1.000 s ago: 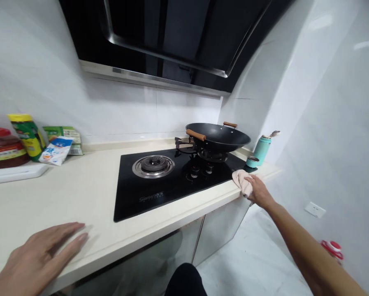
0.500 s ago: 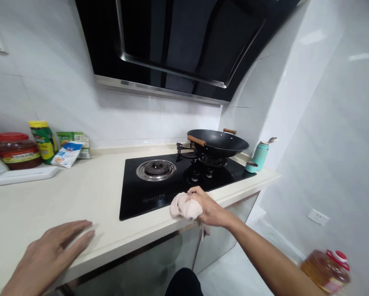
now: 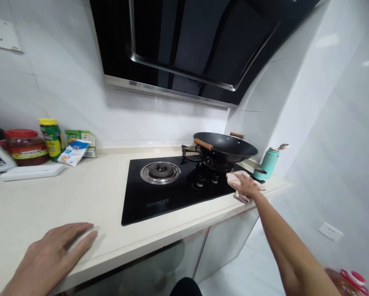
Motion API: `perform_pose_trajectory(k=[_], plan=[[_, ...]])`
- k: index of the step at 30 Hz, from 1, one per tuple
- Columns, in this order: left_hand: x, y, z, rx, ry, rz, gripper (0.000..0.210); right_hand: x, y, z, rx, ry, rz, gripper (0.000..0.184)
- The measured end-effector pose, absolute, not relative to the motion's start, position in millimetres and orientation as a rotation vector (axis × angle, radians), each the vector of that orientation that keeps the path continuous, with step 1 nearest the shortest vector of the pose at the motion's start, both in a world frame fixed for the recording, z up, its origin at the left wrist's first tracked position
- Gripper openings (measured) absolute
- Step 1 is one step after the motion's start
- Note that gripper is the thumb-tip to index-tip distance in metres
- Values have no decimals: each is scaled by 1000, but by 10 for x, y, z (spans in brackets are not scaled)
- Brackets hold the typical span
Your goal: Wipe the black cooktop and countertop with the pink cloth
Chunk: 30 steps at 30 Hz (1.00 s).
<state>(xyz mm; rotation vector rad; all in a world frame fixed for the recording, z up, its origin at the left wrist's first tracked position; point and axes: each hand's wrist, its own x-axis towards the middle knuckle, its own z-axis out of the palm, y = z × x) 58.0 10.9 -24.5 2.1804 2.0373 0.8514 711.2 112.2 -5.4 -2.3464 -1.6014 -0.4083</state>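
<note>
Cloth (image 3: 231,177) shifted right, pale pink, rumpled

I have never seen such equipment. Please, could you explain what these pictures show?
There is no machine, only a person's bare left hand and right hand. Every picture comes from one head-worn camera looking forward and down. The right hand is on a pale cloth at the front right edge of a black hob; gripping or just pressing is unclear. The left hand, empty, is at the front of the counter. A wok sits on the hob's right side, a turquoise bottle to its right. At left are a red-lidded jar and packets.
</note>
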Motion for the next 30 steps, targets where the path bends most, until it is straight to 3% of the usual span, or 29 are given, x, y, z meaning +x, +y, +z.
perform_pose_trajectory(k=[9, 15, 20, 30], plan=[[625, 93, -270, 2170, 2031, 861, 58, 6168, 680, -227, -2046, -1837, -508, 41], [629, 69, -286, 2242, 2004, 842, 55, 5072, 314, -153, -1642, -2111, -250, 41], [612, 30, -299, 2298, 1980, 839, 52, 4276, 610, -56, -1384, -2318, -252, 40], [622, -11, -425, 2380, 1980, 956, 48, 4508, 1842, 200, -2162, -2108, -234, 40]])
